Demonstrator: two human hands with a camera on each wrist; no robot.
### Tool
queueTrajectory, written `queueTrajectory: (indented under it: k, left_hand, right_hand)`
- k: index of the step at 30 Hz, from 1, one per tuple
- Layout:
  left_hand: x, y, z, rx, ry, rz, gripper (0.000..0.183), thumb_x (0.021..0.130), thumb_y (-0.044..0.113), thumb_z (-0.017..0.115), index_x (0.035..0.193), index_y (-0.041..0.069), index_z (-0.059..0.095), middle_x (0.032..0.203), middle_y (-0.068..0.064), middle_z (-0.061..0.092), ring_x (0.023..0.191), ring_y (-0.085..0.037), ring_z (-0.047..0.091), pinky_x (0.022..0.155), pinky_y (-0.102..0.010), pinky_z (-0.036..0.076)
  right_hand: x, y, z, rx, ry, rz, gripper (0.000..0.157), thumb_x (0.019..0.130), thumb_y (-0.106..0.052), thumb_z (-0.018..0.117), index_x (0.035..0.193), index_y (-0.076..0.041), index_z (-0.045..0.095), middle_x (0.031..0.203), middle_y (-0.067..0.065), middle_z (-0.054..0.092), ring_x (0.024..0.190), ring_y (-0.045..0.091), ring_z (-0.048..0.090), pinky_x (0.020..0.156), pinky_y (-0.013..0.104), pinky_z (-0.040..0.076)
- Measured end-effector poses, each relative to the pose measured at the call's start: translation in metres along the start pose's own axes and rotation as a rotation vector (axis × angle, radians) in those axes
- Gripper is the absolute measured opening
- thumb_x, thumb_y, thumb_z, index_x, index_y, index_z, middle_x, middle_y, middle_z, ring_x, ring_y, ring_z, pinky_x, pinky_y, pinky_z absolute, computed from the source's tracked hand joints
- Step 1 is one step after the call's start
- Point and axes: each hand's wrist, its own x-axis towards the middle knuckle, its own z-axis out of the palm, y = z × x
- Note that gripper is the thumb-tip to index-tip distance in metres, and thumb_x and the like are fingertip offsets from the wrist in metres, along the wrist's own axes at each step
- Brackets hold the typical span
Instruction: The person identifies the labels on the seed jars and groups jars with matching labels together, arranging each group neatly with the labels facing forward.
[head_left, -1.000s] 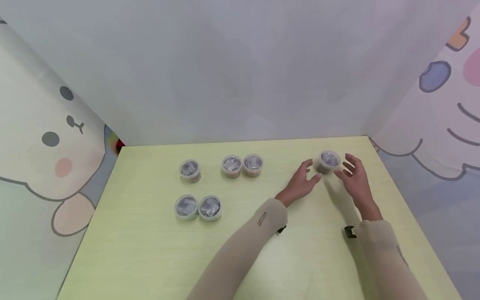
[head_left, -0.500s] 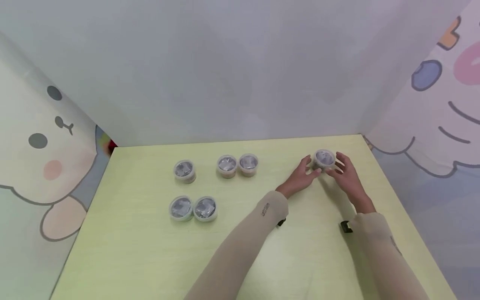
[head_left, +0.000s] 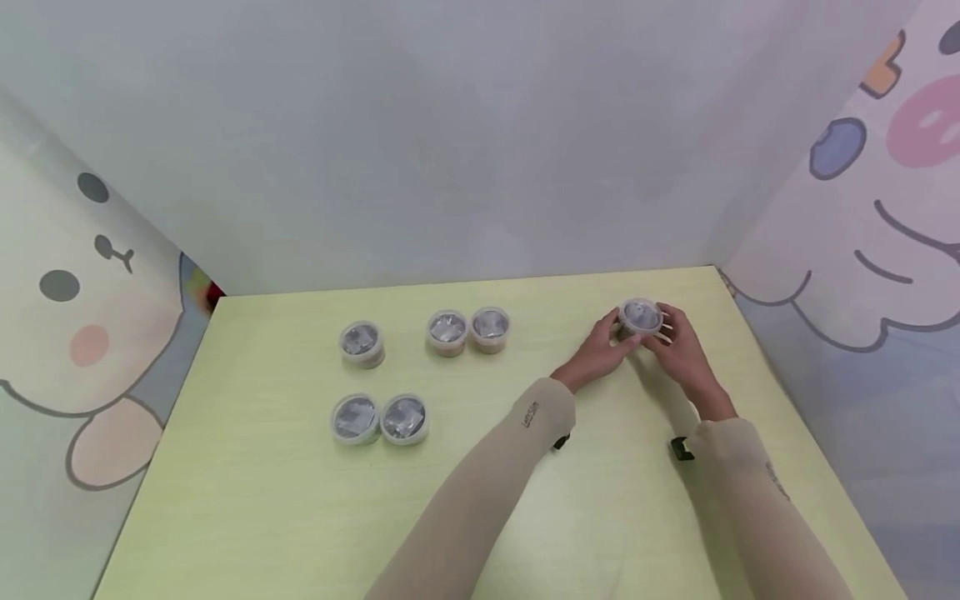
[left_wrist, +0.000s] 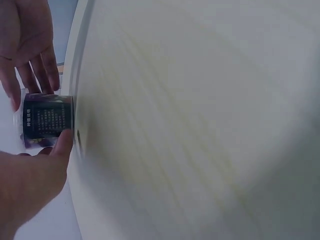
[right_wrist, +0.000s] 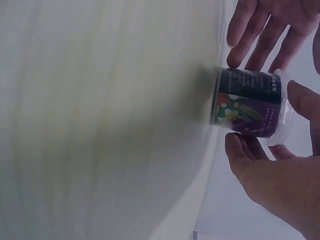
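Both hands are around a small lidded plastic cup [head_left: 641, 317] near the back right of the table. My left hand [head_left: 597, 354] holds its left side, thumb towards the front. From the right, my right hand [head_left: 684, 350] holds it with fingers and thumb at its side. A dark label with white print wraps the cup [left_wrist: 48, 119] in the left wrist view. In the right wrist view, the cup [right_wrist: 247, 102] also shows a purple part with coloured flowers and leaves. Its base is right at the tabletop, and silvery packing shows under the clear lid.
Similar cups stand to the left: a back pair [head_left: 447, 332], a single cup [head_left: 362, 343] further left, and a front pair [head_left: 356, 418]. The pale yellow table [head_left: 300, 517] ends at a grey-white curtain [head_left: 465, 167] behind. Printed cartoon curtains hang at both sides.
Both hands have closed in on the right-hand cup from either side, the right hand moving left to meet it. The cup stays in place; the whole view has shifted slightly.
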Motion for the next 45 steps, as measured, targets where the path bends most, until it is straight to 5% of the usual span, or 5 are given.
queueTrajectory:
  k: [5,14,22,36,45]
  left_hand:
    - [-0.004,-0.004,-0.001,0.074,0.056,0.068,0.065,0.093,0.045,0.050,0.146,0.017,0.024,0.142,0.000,0.033,0.128,-0.012,0.034,0.102,-0.033,0.034]
    - [-0.030,0.001,-0.018,0.063,0.166,0.137,0.051,0.092,0.037,0.056,0.135,0.020,0.035,0.139,0.002,0.041,0.128,-0.015,0.037,0.101,-0.031,0.035]
    - [-0.060,0.005,-0.036,0.025,0.218,0.178,0.048,0.090,0.035,0.060,0.130,0.021,0.037,0.132,0.006,0.046,0.124,-0.011,0.041,0.101,-0.031,0.036]
    - [-0.107,0.006,-0.064,0.005,0.199,0.226,0.057,0.090,0.030,0.061,0.137,0.017,0.032,0.135,0.003,0.042,0.123,-0.009,0.041,0.100,-0.027,0.036]
    - [-0.146,0.031,-0.080,0.004,0.193,0.226,0.055,0.091,0.016,0.061,0.137,0.003,0.034,0.132,-0.012,0.046,0.120,-0.019,0.044,0.099,-0.038,0.039]
  right_hand:
    - [-0.004,-0.001,0.004,-0.021,-0.011,-0.012,0.067,0.092,-0.015,0.059,0.143,0.002,0.019,0.139,0.026,0.030,0.125,0.042,0.033,0.101,0.050,0.032]
    - [-0.020,-0.013,0.015,0.040,-0.106,-0.037,0.065,0.093,-0.024,0.056,0.145,-0.008,0.020,0.138,0.021,0.031,0.127,0.040,0.033,0.085,0.012,0.041]
    - [-0.035,-0.031,0.027,0.117,-0.221,-0.082,0.061,0.094,-0.022,0.054,0.145,-0.011,0.022,0.142,0.016,0.029,0.129,0.034,0.031,0.090,0.012,0.039]
    - [-0.050,-0.052,0.054,0.204,-0.419,-0.173,0.056,0.096,-0.015,0.050,0.145,-0.013,0.024,0.141,0.010,0.031,0.125,0.023,0.037,0.090,0.020,0.043]
    - [-0.054,-0.057,0.069,0.221,-0.503,-0.210,0.057,0.096,-0.012,0.051,0.146,-0.012,0.022,0.140,0.011,0.031,0.123,0.027,0.040,0.091,0.024,0.044]
